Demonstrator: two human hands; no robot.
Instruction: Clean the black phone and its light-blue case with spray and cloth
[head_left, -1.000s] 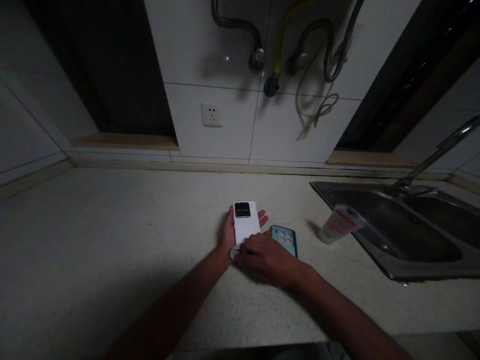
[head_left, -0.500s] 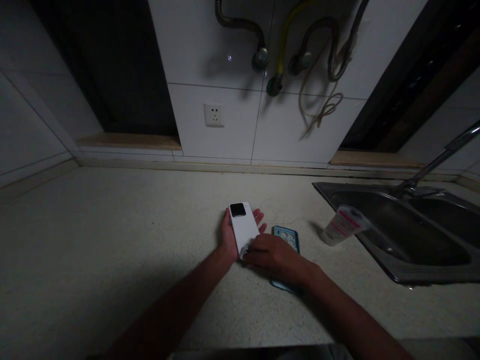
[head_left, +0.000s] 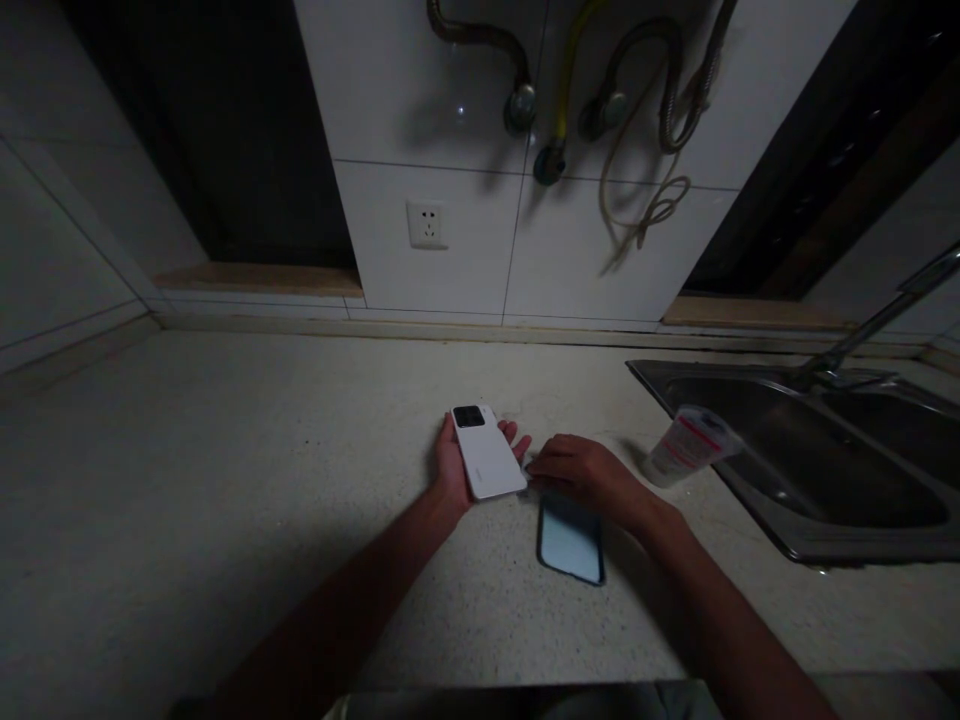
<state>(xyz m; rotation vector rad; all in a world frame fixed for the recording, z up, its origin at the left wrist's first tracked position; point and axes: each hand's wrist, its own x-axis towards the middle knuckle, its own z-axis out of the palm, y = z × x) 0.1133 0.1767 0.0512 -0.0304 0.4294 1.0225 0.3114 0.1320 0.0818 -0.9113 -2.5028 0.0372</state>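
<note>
A white phone (head_left: 491, 465) lies back side up across my left hand (head_left: 448, 468). Its black camera block points away from me, and my fingers show past its right edge. Just right of the phone is my right hand (head_left: 585, 475), its fingers pinched round a small crumpled whitish piece (head_left: 526, 474), tissue or cloth, I cannot tell which. Under that hand a blue phone case (head_left: 571, 545) with a dark rim rests on the counter, its inside facing up. The hand hides the case's far end.
The phone and case are over a speckled pale countertop (head_left: 300, 500). To the right a clear plastic cup (head_left: 686, 447) with red print leans by the edge of a steel double sink (head_left: 799, 550). A tiled wall behind carries a socket (head_left: 427, 225) and hoses (head_left: 480, 42).
My right hand has moved right, off the phone's lower end, carrying the whitish piece. The phone has turned slightly in my left hand, and its whole back is now uncovered.
</note>
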